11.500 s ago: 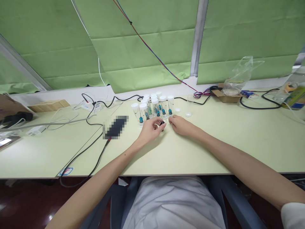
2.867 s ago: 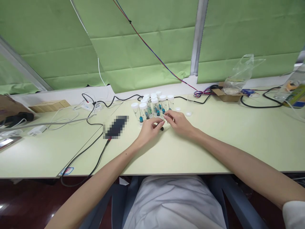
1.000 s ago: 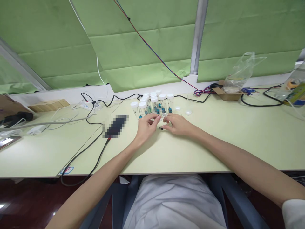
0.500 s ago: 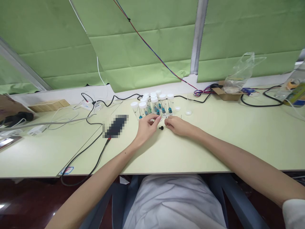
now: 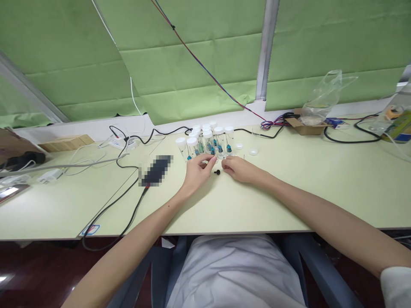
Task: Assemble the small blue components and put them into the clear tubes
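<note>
A cluster of several clear vials (image 5: 205,143) with white caps and blue-tipped parts inside stands on the pale green table (image 5: 289,188). My left hand (image 5: 197,171) rests just in front of the cluster, fingers curled, thumb and forefinger pinched on something I cannot make out. My right hand (image 5: 239,167) lies to the right of it, fingers curled and pinched near the vials. A small black part (image 5: 217,172) lies on the table between the two hands. Two loose white caps (image 5: 253,151) lie right of the vials.
A blurred dark device (image 5: 156,170) with a black cable lies left of my hands. More cables and a power strip (image 5: 120,143) run along the back. A cardboard box with a plastic bag (image 5: 316,113) and a bottle (image 5: 398,122) stand at the back right.
Over the last second my right hand drew back slightly from the black part, which now lies free between the hands. Earlier my left hand held that part.
</note>
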A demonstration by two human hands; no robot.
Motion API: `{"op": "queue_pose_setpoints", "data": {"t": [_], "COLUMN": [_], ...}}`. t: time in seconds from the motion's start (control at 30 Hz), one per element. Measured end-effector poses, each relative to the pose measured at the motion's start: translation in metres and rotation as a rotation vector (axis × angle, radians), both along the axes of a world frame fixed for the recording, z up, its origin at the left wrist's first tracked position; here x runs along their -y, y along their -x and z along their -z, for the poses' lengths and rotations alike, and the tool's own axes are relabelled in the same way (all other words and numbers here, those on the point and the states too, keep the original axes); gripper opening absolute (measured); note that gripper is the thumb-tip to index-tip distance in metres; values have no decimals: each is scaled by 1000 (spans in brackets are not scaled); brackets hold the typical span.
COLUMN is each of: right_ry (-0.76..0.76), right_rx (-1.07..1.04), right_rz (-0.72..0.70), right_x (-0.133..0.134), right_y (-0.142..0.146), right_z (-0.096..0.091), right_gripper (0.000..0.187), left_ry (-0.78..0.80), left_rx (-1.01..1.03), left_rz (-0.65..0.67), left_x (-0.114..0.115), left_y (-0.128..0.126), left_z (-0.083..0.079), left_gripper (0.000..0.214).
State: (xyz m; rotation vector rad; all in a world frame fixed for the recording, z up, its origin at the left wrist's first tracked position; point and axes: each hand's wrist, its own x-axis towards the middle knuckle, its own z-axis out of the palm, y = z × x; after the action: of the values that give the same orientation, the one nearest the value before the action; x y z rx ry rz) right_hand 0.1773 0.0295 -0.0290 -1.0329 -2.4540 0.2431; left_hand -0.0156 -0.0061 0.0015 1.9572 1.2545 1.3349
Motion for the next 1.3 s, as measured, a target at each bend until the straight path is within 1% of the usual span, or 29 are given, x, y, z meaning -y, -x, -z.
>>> {"op": "queue_pose_setpoints", "data": {"t": [0.27,0.43,0.67,0.83,1.0,1.3], "right_ry": [-14,-27,-39,-32,-55,-56], "right_rx": [-3,-4,-29,-40,-57,-72], "right_rz": [101,126,114,57,14,-13], "right_x": [5,5,3,2,0,0], "right_y": [1,1,1,1,1,2], "right_z": [-6,-7,-4,-1,2,3], "right_gripper": [9,10,16,23,23,21], "left_ry": [-25,-40,-42,-43,-56,-54], "left_rx": [17,30,33,32,27,28], "left_rz": [2,-3,0,2,5,2], "left_x": [1,-1,1,0,-1,-1], "left_y": [-1,-1,-1,-1,0,0], "left_z": [-1,0,0,0,2,2], "left_gripper": [33,31,30,30,29,28]}}
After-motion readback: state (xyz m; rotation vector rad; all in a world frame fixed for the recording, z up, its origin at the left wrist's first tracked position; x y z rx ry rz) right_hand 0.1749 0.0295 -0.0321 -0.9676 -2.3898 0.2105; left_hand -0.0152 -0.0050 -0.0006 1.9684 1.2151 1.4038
